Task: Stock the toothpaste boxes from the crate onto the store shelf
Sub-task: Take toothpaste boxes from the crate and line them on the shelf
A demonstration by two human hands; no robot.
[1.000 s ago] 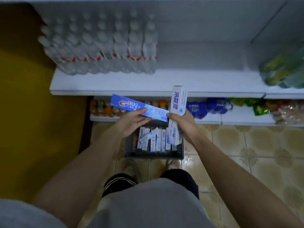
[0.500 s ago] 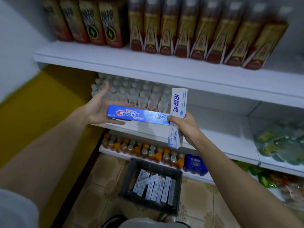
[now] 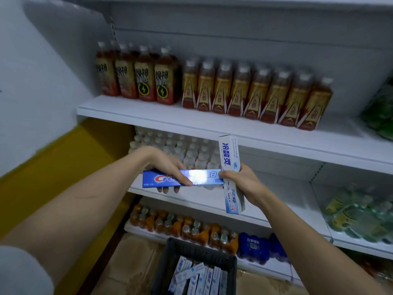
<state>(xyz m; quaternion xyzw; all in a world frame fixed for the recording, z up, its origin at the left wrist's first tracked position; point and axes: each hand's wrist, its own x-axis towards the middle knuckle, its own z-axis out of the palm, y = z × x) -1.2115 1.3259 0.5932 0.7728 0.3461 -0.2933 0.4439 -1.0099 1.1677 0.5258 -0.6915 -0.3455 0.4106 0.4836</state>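
Blue cardboard toothpaste box (image 3: 182, 178) lies gripped in the left hand (image 3: 168, 167) and an upright white toothpaste box (image 3: 230, 173) in the right hand (image 3: 240, 182), both above the dark plastic crate (image 3: 170, 260), where many boxes wait and none looks shelved yet

A single wide-angle camera sits on the person's head and looks forward and slightly down at a white store shelf (image 3: 212, 122) close in front. Both forearms reach in from the bottom edge, the hands near mid-frame. A dark crate (image 3: 168, 260) on the floor lies at the bottom edge, just below the camera.
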